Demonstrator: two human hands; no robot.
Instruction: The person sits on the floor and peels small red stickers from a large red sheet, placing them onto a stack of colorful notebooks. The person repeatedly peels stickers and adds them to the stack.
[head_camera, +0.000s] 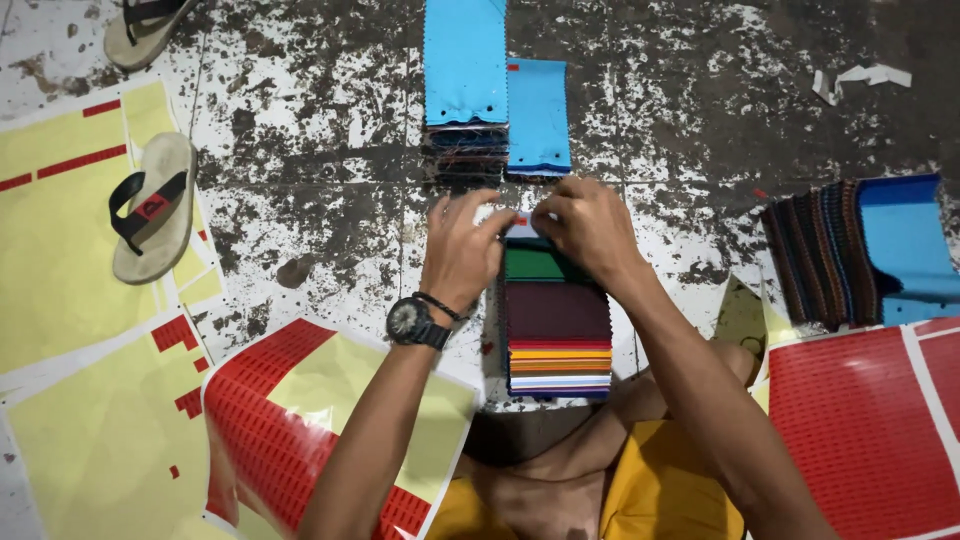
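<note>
A stepped stack of fabric swatches (557, 320) lies on the floor in front of me, showing green, maroon, orange, yellow and blue edges. My left hand (462, 245), with a black watch on the wrist, and my right hand (590, 225) meet at the stack's far end. Their fingertips pinch something small there, partly hidden; a red bit shows between them. Beyond the hands lie two blue swatch stacks (497, 90).
Red and yellow sticker sheets (300, 400) lie at left and lower left, another red sheet (870, 420) at right. A fanned swatch pile (860, 250) sits at right. Two sandals (150, 205) rest at upper left. A white paper scrap (860, 78) lies far right.
</note>
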